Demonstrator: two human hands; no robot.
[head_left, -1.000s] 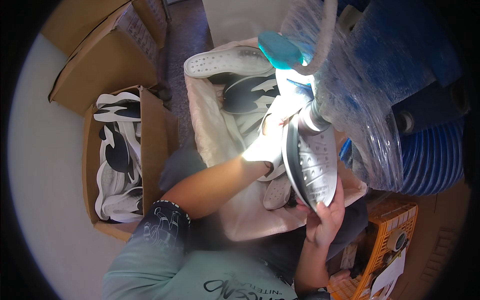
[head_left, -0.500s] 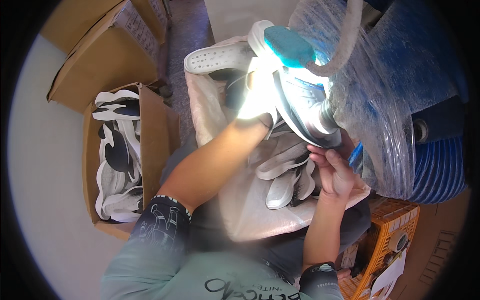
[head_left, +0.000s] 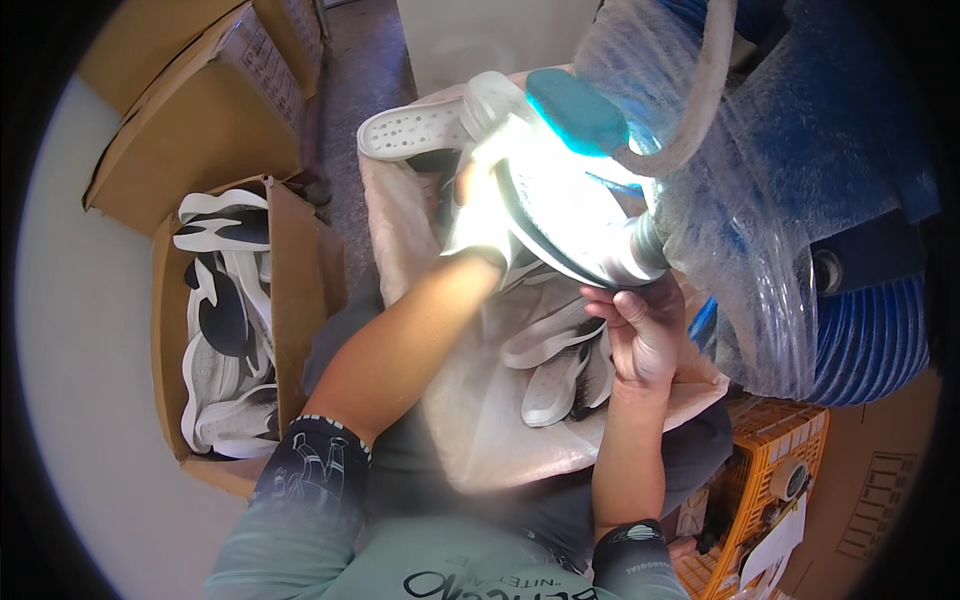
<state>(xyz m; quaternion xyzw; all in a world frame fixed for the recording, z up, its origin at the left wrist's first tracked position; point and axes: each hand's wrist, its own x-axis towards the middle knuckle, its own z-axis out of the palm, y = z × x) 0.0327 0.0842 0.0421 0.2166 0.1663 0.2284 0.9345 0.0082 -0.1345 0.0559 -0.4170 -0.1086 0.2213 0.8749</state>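
A white shoe sole with a dark edge [head_left: 548, 235] is held tilted under a bright lamp with a teal cover [head_left: 575, 110]. My left hand [head_left: 482, 190], washed out by glare, grips its left side; the fingers are hard to make out. The fingers of my right hand [head_left: 645, 325] curl under its lower end, thumb in front. That end of the sole lies against or close beside a round metal spindle [head_left: 648, 243] on the blue machine [head_left: 860, 130]. Below, several white soles [head_left: 553, 385] rest on a pale sheet [head_left: 500, 440] over my lap.
A cardboard box [head_left: 305, 300] of black and white soles stands at left, with larger cartons [head_left: 200, 120] behind it. Clear plastic [head_left: 760, 270] drapes the machine, above a ribbed blue hose [head_left: 870, 345]. An orange crate [head_left: 770, 440] sits at lower right.
Both hands and the sole have moved slightly left in view, and the sole is turned a little. The surroundings have shifted slightly too. My grip stays on the sole.
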